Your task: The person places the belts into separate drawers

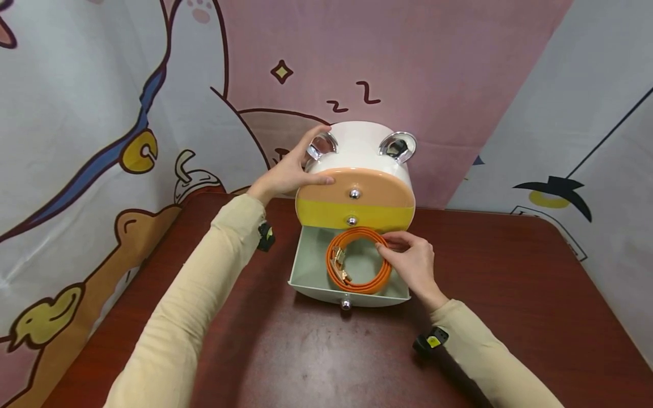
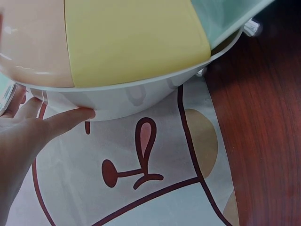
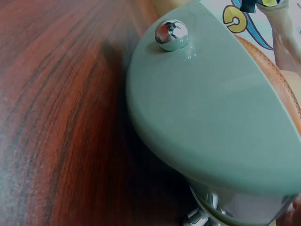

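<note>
A small animal-shaped drawer box [image 1: 357,148], white with silvery ears, stands on the table with its green bottom drawer [image 1: 311,266] pulled out. My left hand [image 1: 291,170] holds the box at its left ear, the thumb lying along its side; in the left wrist view the same hand [image 2: 33,127] touches the white shell. An orange coiled belt [image 1: 380,277] with a gold-coloured buckle sits in the open drawer, tilted against its rear. With thumb and fingers my right hand [image 1: 413,260] pinches the coil's right edge. Only the belt's rim shows in the right wrist view.
The orange top drawer [image 1: 326,187] and yellow middle drawer [image 1: 377,216] are closed, each with a silver knob. Another silver knob [image 3: 171,34] sticks out from the green drawer. Behind the dark red wooden table [image 1: 500,272] hangs a cartoon-printed cloth [image 1: 408,56].
</note>
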Motion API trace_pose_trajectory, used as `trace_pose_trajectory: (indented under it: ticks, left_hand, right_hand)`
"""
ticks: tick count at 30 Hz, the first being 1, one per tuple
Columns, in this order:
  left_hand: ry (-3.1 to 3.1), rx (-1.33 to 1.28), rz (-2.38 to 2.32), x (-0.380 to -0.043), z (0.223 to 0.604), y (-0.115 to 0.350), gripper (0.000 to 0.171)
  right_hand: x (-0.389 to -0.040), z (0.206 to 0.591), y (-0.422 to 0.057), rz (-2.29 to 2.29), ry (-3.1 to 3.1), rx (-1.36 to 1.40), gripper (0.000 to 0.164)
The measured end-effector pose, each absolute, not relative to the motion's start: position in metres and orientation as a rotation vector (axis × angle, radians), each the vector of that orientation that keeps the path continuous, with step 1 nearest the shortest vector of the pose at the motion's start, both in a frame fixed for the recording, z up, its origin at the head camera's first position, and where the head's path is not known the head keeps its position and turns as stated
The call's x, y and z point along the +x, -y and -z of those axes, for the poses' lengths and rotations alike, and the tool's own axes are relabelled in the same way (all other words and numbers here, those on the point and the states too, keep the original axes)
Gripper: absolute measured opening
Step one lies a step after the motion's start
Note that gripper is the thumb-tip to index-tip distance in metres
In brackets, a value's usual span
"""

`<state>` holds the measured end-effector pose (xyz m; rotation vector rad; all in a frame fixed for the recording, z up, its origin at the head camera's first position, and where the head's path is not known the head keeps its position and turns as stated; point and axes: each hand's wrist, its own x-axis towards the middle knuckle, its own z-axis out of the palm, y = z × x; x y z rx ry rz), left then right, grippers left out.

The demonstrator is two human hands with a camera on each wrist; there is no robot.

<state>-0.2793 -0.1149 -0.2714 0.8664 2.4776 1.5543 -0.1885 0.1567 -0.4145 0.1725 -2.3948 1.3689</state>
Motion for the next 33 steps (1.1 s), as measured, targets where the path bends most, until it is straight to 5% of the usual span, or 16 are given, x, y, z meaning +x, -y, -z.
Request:
trace_pose_trajectory:
  ticks: [22,33]
  left_hand:
    - [-2.471,0.853,-1.554,-0.268,0.263,0.114,0.093]
    - [-2.464,0.877,-1.572,-0.269,0.263,0.112,0.092]
  right_hand:
    - [-0.193,0.417,-0.145,-1.177,2.445,0.434,0.007]
    - [-0.195,0.419,-0.145,-1.179,2.501,0.607,0.023]
